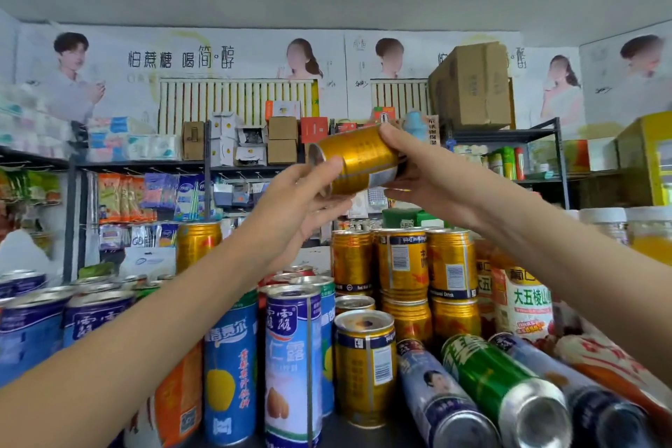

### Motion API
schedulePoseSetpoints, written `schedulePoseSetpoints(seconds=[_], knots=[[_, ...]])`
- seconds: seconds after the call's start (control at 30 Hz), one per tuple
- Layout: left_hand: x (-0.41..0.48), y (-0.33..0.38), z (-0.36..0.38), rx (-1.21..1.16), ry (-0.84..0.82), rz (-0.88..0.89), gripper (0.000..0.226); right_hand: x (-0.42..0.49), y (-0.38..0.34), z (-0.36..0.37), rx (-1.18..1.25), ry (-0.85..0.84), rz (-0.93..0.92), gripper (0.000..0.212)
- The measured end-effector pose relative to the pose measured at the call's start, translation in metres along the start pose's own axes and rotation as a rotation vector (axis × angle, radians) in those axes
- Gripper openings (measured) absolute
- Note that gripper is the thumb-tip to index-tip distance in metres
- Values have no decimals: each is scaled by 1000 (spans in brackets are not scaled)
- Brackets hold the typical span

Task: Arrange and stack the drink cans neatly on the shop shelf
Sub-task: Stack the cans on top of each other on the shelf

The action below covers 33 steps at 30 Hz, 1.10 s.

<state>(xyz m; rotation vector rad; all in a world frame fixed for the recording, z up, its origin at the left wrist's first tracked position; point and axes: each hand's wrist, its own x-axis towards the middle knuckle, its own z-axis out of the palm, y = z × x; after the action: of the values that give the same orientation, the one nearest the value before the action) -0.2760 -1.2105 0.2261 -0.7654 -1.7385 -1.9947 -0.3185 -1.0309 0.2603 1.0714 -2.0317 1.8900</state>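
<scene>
From the head camera, both bare arms are reaching up and forward, and the two hands are meeting around a single gold can (358, 158) that is lying tilted on its side in mid-air, well above the cans standing on the shelf. The left hand (298, 204) is cupping the can's left end, its thumb lying across the gold wall and its fingers curling underneath near the rim. The right hand (418, 178) is gripping the other end, thumb pressing on top and fingers wrapping below, so both hands are closing on the same can. Directly beneath, a stacked block of gold cans (403, 265) is standing upright in two tiers, three showing across the upper tier. In front of that block a single gold can (365, 371) is standing alone, just beside a tall blue-and-white can (292, 364) and a tall blue can with a yellow fruit picture (231, 371). To the right, a green can (505, 385) is lying on its side between two dark blue lying cans (440, 396), their ends facing the camera. More blue cans (32, 327) are standing at the far left, and one gold can (198, 244) is standing behind the left forearm. Farther back, a dark metal rack (145, 167) is carrying packets and small boxes, and a large cardboard box (472, 87) is sitting on top of another rack at the right.
</scene>
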Motion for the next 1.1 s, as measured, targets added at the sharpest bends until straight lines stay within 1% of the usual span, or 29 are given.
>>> schedulePoseSetpoints(seconds=[0.07, 0.13, 0.17, 0.23, 0.3, 0.37, 0.47, 0.57, 0.63, 0.73, 0.83, 0.97, 1.1], knots=[[6, 4, 2, 77, 44, 35, 30, 0, 5, -4, -58, -26, -2, 36], [13, 13, 1, 233, 96, 46, 12, 1, 10, -9, -160, -109, 17, 51], [16, 19, -2, 320, 118, 44, 9, 0, 12, -13, -242, -179, 32, 60], [25, 26, -9, 498, 135, 29, 13, -2, 16, -23, -453, -265, 64, 66], [30, 28, -15, 628, 130, 3, 15, -4, 20, -31, -656, -250, 89, 71], [35, 25, -19, 725, 101, -30, 17, -4, 25, -35, -806, -219, 98, 68], [40, 18, -21, 821, 44, -117, 20, -4, 31, -34, -1001, -188, 87, 63], [44, 6, -22, 884, 21, -226, 17, -1, 35, -30, -1162, -173, 110, 70], [47, -2, -23, 950, -18, -254, 25, 1, 37, -29, -1250, -168, 133, 76], [50, -10, -23, 1012, -87, -276, 35, 5, 40, -27, -1328, -149, 170, 84], [53, -14, -21, 1066, -139, -294, 36, 6, 43, -26, -1366, -138, 191, 87], [57, -21, -19, 1129, -182, -317, 37, 5, 42, -24, -1187, -125, 246, 83], [61, -28, -18, 1172, -196, -340, 43, 1, 39, -21, -1088, -98, 262, 77]])
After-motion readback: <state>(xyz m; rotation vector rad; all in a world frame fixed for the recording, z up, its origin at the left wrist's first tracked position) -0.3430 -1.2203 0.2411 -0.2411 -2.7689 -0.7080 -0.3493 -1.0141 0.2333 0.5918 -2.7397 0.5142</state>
